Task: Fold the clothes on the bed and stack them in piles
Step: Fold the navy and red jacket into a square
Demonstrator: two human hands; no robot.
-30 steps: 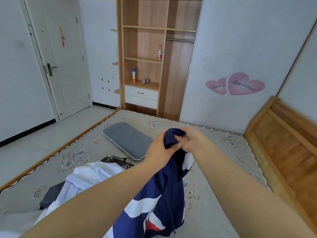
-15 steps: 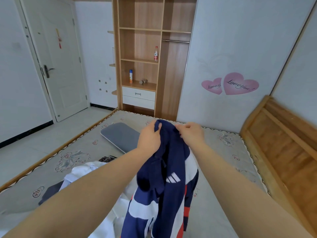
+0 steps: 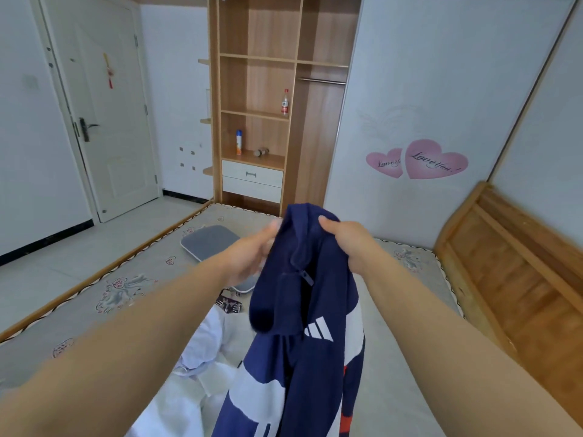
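The right hand (image 3: 347,241) grips the top of a navy jacket (image 3: 303,310) and holds it up above the middle of the bed (image 3: 410,389), fingers curled over the bunched fabric. The jacket hangs down toward the near edge, showing white panels, a red patch and a white three-stripe logo. The left hand (image 3: 252,257) is at the jacket's left edge with its fingers fairly straight; it is blurred, so I cannot tell whether it pinches the cloth or only touches it. On the bed to the near left of the jacket lies a rumpled white garment (image 3: 195,373), with a small dark patterned piece (image 3: 228,304) just beyond it. Farther off rests a grey cushion (image 3: 211,241). Beyond the bed stands a wooden shelf unit (image 3: 262,115) holding two bottles.
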